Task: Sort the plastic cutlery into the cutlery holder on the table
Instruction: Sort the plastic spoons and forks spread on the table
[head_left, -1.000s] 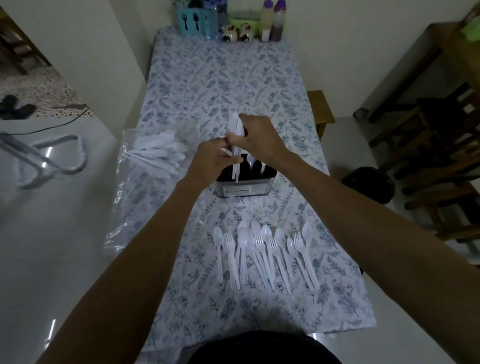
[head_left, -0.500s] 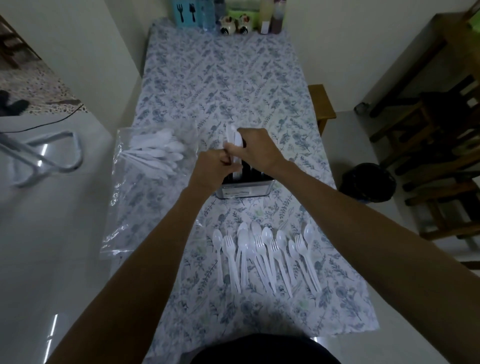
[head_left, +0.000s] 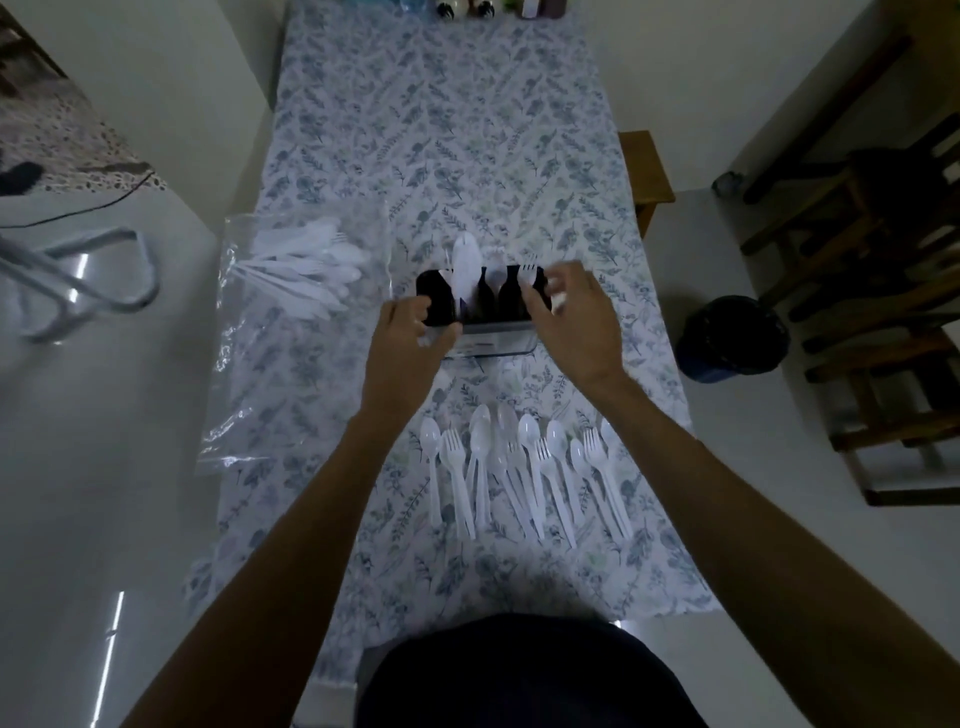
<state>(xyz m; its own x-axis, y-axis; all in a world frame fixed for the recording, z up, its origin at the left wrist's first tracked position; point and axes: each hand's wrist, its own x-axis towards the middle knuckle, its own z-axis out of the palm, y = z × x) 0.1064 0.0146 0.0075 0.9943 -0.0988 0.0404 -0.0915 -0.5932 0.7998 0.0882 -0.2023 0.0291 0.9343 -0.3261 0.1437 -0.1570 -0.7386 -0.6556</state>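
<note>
Both hands have parted and dropped from the bunch they held together above the holder (head_left: 480, 306), which now stands between them with white pieces upright in its slots. Left of it lies the bag of cutlery (head_left: 301, 270); the left hand (head_left: 410, 338) curls at the holder's near left corner, whether gripping anything I cannot tell, while the right hand (head_left: 571, 317) hovers loosely spread at the right end, beside a fork (head_left: 529, 270). Steadying the holder and seating each piece fully in its own slot seems wise before reaching back to the row of spoons and forks (head_left: 524, 467) nearer the body.
</note>
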